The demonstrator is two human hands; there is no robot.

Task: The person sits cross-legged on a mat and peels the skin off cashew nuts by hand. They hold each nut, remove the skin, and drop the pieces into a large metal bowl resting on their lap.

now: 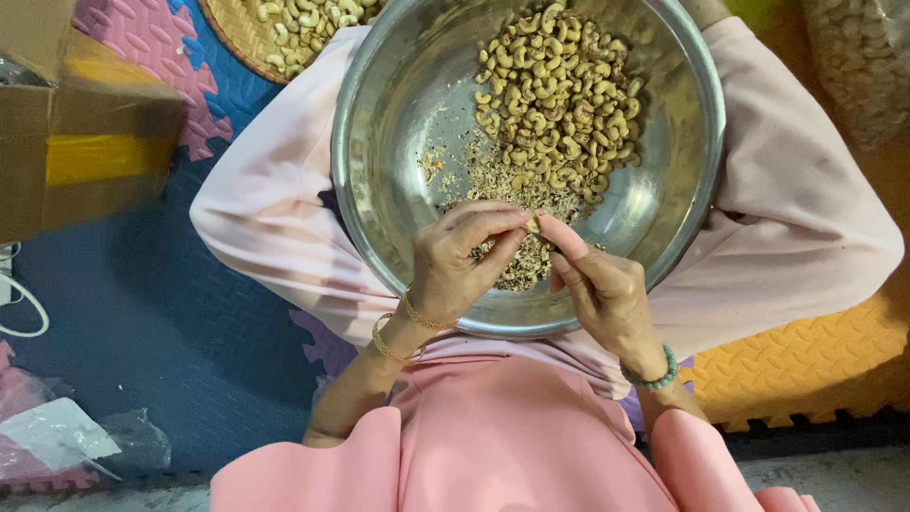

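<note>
A large steel bowl rests on my lap, holding a heap of cashew nuts at the far side and a litter of brown skin flakes nearer me. My left hand and my right hand meet over the bowl's near rim. Both pinch one small pale cashew between their fingertips. Gold bangles circle my left wrist, and a green bead bracelet my right.
A woven tray of cashews lies beyond the bowl at upper left. A cardboard box stands at left on a blue and pink foam mat. An orange mat tile lies at right, and plastic bags at lower left.
</note>
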